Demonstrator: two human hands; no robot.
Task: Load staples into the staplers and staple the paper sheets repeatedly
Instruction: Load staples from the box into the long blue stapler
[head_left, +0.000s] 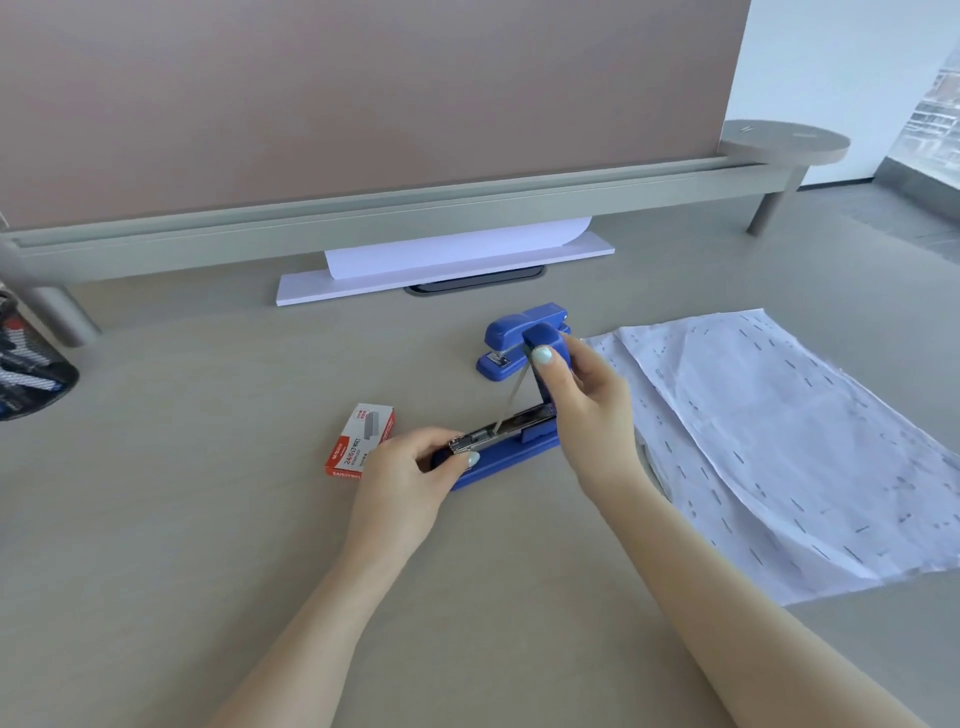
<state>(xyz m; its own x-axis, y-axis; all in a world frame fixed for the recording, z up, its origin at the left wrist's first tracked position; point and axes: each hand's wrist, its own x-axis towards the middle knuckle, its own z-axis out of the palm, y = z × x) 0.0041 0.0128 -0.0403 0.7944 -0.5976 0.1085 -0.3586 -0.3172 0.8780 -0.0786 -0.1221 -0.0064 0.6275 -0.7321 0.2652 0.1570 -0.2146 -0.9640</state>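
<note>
Two blue staplers sit mid-desk: the open stapler (498, 447), its front pinched by the left hand (410, 467), its raised lid gripped by the right hand (576, 395); the closed stapler (514, 338) behind. Staple box (359, 440) touches the left hand; stapled paper sheets (779, 447) reach the desk's (208, 545) right edge; a mesh holder (31, 364) of blurred items stands at the left edge.

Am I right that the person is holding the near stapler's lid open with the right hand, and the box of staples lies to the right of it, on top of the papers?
Not quite. The head view shows the staple box left of the open stapler, on the bare desk, not on the papers. The right hand does hold the lid up.
</note>
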